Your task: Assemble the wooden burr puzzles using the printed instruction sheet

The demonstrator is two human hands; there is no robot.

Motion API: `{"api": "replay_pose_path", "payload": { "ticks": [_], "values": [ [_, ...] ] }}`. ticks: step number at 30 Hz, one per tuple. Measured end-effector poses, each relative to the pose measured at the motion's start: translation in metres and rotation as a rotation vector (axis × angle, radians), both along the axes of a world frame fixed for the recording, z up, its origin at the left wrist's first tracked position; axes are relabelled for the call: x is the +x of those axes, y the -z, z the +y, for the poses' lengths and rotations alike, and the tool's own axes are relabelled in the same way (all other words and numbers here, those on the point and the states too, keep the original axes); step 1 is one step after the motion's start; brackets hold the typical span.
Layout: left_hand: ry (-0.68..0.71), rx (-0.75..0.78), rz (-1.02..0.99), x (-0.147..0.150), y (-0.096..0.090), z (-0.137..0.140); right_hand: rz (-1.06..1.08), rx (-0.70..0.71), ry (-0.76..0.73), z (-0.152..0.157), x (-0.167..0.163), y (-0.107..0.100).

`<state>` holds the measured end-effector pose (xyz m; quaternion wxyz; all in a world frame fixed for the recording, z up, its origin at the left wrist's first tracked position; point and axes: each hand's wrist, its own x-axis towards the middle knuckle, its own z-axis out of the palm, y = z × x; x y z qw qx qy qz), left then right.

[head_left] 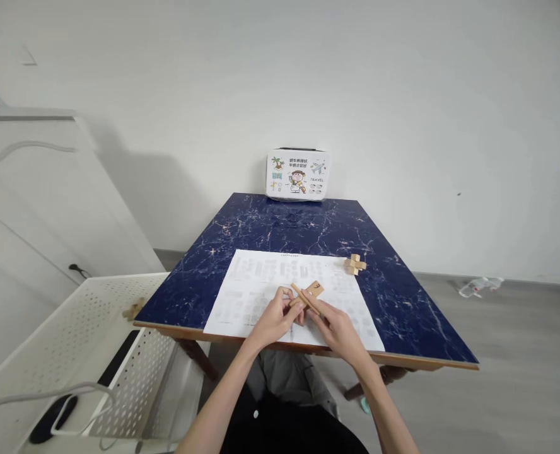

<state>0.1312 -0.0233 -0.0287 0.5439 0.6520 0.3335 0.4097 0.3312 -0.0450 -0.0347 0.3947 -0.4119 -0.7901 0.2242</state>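
Observation:
Over the lower middle of the printed paper sheet [256,274], both hands meet around light wooden pieces. My left hand [273,321] is closed, thumb and fingers pinching a wooden piece at its left side. My right hand [339,331] has its fingers closed on the narrow wooden stick [301,293], which slants down to the right. Behind the stick shows a flatter wooden block [314,289] with a dark mark; which fingers support it is hidden. An interlocking wooden cross puzzle [355,264] sits at the sheet's upper right edge, apart from both hands.
The blue marbled table [280,227] carries a white cartoon-printed case [297,174] at its back, near the wall. On the left stands a white perforated cart [86,315] with a cable and a black mouse-like object [53,419]. A clear plastic item [473,287] lies on the floor at right.

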Motion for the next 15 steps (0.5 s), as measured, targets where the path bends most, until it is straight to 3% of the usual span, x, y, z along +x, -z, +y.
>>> {"api": "replay_pose_path", "payload": {
  "ticks": [15],
  "values": [
    [-0.046,0.026,0.085,0.001,-0.013,-0.004,0.016,-0.057,-0.041,-0.002,0.001,-0.004]
  ]
}}
